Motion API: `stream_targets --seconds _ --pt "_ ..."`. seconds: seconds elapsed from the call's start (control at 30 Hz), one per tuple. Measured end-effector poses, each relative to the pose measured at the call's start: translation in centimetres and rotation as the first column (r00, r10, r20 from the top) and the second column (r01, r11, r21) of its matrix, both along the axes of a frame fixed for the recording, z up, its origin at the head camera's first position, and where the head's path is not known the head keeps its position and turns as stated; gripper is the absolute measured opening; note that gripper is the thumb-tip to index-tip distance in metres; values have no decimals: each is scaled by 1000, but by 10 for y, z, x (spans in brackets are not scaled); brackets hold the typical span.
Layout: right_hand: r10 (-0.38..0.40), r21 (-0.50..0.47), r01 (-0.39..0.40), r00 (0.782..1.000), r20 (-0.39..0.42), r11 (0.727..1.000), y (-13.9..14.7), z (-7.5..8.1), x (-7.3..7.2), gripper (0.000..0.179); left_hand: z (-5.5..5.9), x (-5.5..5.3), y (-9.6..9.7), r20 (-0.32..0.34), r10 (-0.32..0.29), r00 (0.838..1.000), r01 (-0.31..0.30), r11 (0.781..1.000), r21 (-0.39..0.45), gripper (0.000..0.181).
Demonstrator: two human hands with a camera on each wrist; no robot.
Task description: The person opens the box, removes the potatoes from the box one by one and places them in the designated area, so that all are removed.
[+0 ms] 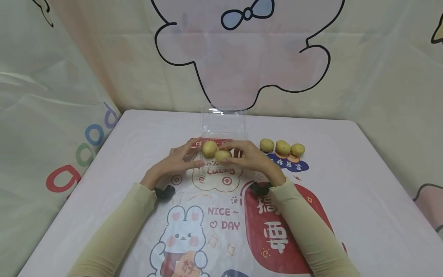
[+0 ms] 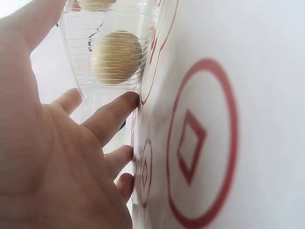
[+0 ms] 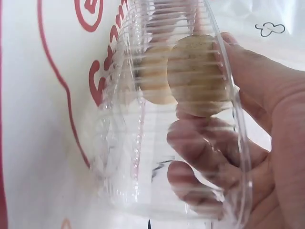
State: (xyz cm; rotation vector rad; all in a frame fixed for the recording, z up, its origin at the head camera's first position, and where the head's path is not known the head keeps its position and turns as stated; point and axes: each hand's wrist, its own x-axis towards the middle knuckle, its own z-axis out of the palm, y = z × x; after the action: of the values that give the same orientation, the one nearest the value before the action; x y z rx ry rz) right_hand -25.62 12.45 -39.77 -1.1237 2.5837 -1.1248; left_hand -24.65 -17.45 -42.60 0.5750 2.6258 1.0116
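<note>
A clear plastic clamshell box [image 1: 224,122] lies on the table with its lid raised at the back. Inside its tray sits one small yellow potato [image 1: 209,149]; my right hand [image 1: 250,157] pinches another potato [image 1: 223,156] just beside it. Through the ribbed clear wall [image 3: 124,157], the right wrist view shows that held potato [image 3: 198,75] between thumb and fingers. My left hand [image 1: 180,158] rests at the box's left end, thumb and fingers spread. In the left wrist view a fingertip [image 2: 131,99] touches the tray's lower edge, below a potato [image 2: 116,57].
Three more potatoes [image 1: 283,147] stand in a row to the right of the box. A printed cover [image 1: 221,242] with a rabbit and lettering lies over the white table [image 1: 353,184]. Behind the table hangs a patterned curtain [image 1: 373,77]. Each wrist wears a small black camera [image 1: 165,193].
</note>
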Motion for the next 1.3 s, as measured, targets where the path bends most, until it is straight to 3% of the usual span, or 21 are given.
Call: stream_targets --seconds 0.67,1.3 --pt "-68 -50 65 996 -59 997 12 8 2 45 -2 -1 0 -5 -1 1000 1 1000 12 91" --pt "-115 -64 113 993 -18 991 21 18 3 44 1 1 2 14 18 1000 -18 1000 4 92"
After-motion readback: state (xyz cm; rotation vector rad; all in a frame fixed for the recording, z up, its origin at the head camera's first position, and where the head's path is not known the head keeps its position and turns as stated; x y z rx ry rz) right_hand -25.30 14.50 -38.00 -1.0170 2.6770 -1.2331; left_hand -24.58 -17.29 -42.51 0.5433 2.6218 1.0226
